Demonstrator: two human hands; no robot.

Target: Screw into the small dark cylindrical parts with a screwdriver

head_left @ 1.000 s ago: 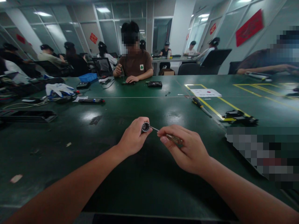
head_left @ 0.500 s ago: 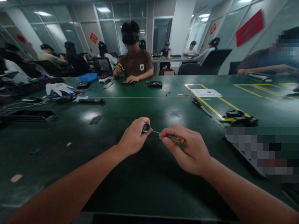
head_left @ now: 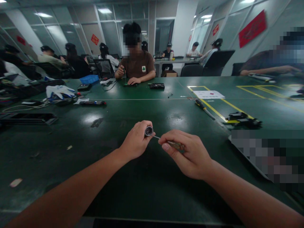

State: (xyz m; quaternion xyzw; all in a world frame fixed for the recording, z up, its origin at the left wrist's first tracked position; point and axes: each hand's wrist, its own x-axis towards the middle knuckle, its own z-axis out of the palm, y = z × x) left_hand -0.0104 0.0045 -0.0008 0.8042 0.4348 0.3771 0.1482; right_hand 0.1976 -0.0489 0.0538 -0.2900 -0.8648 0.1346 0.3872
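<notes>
Since half a second ago, the slim screwdriver (head_left: 175, 145) and the right grip (head_left: 190, 153) have shifted slightly down and toward the left grip (head_left: 135, 141), while the small round cylinder (head_left: 148, 131) has stayed almost where it was. That cylinder sits between the thumb and curled fingers of the left grip, which is wrapped around it, its open end facing the wearer; details inside its dark recess are too small to tell. The right grip grasps the slim screwdriver by its translucent brownish handle, the thin shaft pointing left to the lower right edge of the cylinder; whether the tip touches it cannot be told.

Both grips are raised over the green tabletop (head_left: 147, 196). Beyond the right grip, to its right, lie a yellow-and-black screwdriver (head_left: 200, 104), some black parts (head_left: 243, 120) and a white sheet (head_left: 209, 94). Beyond the left grip, to its left, are a dark pen-like tool (head_left: 92, 103), white gloves (head_left: 59, 91) and a blue bin (head_left: 89, 79). Straight beyond the grips, a black device (head_left: 156, 85) lies near a co-worker in a brown shirt (head_left: 139, 66), seated across.
</notes>
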